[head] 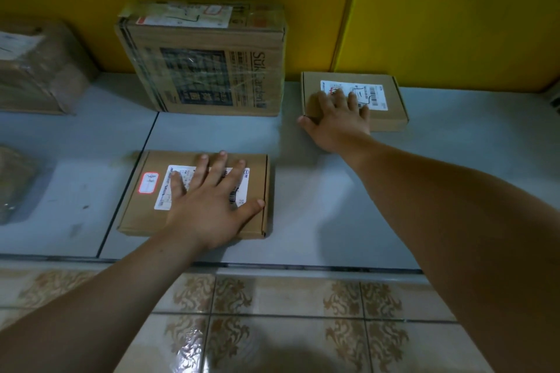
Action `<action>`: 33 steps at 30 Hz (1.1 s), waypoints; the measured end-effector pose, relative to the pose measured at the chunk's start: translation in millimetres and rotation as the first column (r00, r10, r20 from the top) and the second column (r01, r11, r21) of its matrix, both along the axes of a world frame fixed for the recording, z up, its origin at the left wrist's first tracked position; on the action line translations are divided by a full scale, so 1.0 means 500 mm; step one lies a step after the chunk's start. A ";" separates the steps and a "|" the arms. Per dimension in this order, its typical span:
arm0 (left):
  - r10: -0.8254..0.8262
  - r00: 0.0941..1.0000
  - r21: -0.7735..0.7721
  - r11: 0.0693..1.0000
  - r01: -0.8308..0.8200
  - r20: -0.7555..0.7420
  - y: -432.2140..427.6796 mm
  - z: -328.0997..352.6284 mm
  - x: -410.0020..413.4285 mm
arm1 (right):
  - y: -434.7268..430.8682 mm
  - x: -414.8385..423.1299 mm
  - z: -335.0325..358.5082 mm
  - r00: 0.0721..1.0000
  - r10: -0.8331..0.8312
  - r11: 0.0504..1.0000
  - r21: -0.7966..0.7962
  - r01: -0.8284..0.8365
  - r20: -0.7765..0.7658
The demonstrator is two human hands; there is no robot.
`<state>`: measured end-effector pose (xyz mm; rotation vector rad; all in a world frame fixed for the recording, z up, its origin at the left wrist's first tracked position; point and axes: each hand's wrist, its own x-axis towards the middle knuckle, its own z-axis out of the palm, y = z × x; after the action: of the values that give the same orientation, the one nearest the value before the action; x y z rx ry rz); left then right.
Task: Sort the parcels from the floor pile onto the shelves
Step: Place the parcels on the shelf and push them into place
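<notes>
Two flat cardboard parcels lie on the grey shelf (318,191). My left hand (209,200) rests flat with spread fingers on the nearer parcel (136,212), covering part of its white label. My right hand (336,121) reaches farther back and lies on the smaller parcel (391,112) by the yellow back wall, fingers over its label and thumb down its left edge.
A large printed carton (206,66) stands against the yellow wall (454,9) between the two parcels. A taped brown box (39,70) and a plastic-wrapped packet (15,185) sit at the left. Patterned floor tiles (288,327) lie below the shelf's front edge.
</notes>
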<state>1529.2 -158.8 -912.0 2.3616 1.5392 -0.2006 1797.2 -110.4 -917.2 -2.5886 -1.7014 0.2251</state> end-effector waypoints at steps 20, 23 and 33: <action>-0.138 0.986 -0.266 0.951 0.159 0.094 -0.236 0.477 -0.122 | -0.459 -0.211 0.495 0.994 -0.052 0.954 -0.299 0.020 -0.100; -0.210 0.977 -0.285 0.935 0.212 0.036 -0.316 0.631 -0.182 | -0.537 -0.271 0.657 0.991 -0.068 0.950 -0.312 0.028 -0.116; -0.257 0.964 -0.101 0.963 0.250 -0.066 -0.579 1.117 -0.383 | -0.721 -0.472 1.107 0.980 0.014 0.961 -0.268 -0.067 -0.197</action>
<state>1337.7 -448.3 -353.6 2.4976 1.2259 -0.4183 1561.0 -471.2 -363.4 -2.6063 -1.7642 0.7382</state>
